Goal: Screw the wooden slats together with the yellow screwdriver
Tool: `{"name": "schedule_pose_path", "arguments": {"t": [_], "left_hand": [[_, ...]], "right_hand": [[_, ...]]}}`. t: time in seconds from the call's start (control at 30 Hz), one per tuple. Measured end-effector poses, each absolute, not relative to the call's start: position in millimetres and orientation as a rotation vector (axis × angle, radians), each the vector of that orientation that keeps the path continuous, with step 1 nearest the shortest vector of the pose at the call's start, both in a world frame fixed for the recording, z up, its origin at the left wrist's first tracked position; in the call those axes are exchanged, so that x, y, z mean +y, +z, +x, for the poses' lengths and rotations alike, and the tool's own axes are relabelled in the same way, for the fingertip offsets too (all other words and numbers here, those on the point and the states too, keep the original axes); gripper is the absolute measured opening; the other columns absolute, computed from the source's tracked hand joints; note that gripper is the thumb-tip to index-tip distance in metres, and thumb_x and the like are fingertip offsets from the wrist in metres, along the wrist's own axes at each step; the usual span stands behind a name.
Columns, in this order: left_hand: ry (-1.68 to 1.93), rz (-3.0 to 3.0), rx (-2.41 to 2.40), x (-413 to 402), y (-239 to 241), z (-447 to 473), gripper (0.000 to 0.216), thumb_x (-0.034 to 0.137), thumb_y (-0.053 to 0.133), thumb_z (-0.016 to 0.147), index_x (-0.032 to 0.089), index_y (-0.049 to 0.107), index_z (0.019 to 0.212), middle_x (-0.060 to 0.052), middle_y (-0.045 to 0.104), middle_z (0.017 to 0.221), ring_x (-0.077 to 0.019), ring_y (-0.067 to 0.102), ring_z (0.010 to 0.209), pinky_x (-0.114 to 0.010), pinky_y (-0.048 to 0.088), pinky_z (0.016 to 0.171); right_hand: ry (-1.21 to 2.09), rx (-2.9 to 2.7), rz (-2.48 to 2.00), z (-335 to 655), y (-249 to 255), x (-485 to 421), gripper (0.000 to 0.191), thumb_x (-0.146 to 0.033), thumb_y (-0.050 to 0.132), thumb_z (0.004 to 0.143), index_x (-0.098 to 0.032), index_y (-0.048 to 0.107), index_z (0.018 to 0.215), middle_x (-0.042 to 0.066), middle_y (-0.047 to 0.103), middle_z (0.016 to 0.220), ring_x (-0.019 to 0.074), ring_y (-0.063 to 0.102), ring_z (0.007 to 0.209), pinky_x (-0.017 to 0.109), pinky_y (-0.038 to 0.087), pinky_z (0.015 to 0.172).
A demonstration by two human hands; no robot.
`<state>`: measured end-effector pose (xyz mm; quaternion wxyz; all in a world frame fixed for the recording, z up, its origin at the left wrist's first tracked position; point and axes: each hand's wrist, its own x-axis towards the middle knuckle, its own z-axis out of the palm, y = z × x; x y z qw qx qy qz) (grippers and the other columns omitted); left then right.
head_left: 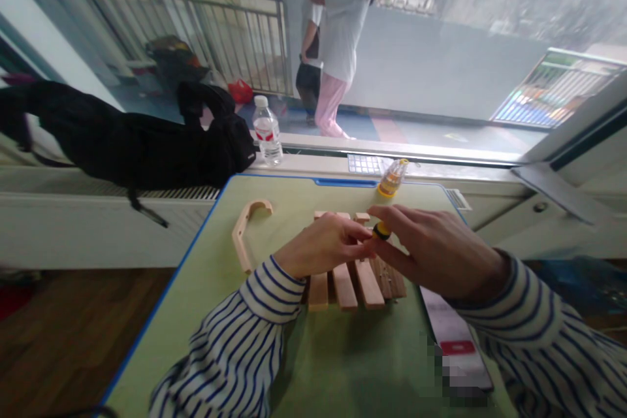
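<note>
Both hands meet over a slatted wooden panel (351,284) lying on the green table (206,287). My left hand (323,247) rests on the slats with its fingers pinched toward a small yellow and black knob (381,230), the handle of a small tool. My right hand (431,245) curls round that knob, thumb and fingers closed on it. The tool's lower end is hidden behind the hands. A curved wooden piece (246,230) lies to the left, apart from both hands.
A small bottle with a yellow base (392,179) stands at the table's far edge. A phone (453,339) lies under my right forearm. A water bottle (267,130) and black bag (132,137) sit on the sill. People (337,32) stand beyond the window.
</note>
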<state>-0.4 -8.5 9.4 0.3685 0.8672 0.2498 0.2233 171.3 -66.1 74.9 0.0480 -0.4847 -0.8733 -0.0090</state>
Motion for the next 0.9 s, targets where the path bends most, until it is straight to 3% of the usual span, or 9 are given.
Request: {"name": "schedule_pose_path", "arguments": {"t": [0.2,0.57,0.9], "left_hand": [[0.570,2.199,0.641,-8,8,-1,0.017,0.027,0.057,0.077,0.017,0.068,0.086,0.002,0.059,0.067,-0.0083,0.049,0.061,-0.019,0.033,0.056],[0.553,2.167,0.594,-9,8,2,0.015,0.023,0.055,0.078,0.015,0.067,0.081,0.005,0.051,0.059,-0.0063,0.044,0.056,-0.017,0.031,0.053],[0.539,2.114,0.554,-7,2,0,0.018,0.025,0.051,0.081,0.014,0.066,0.084,0.003,0.057,0.066,-0.0073,0.049,0.062,-0.017,0.034,0.057]], "right_hand": [[-0.017,-2.746,-1.430,170,76,-64,0.031,-0.036,0.027,0.091,-0.018,0.051,0.094,0.005,0.062,0.084,0.0141,0.055,0.071,0.027,0.030,0.057],[-0.116,-2.587,-1.497,173,61,-68,0.027,-0.039,0.030,0.089,-0.021,0.050,0.093,0.001,0.061,0.082,0.0129,0.054,0.066,0.026,0.026,0.053],[-0.208,-2.413,-1.610,164,48,-67,0.027,-0.042,0.032,0.087,-0.021,0.047,0.082,-0.001,0.059,0.071,0.0117,0.051,0.055,0.026,0.021,0.049]]}}
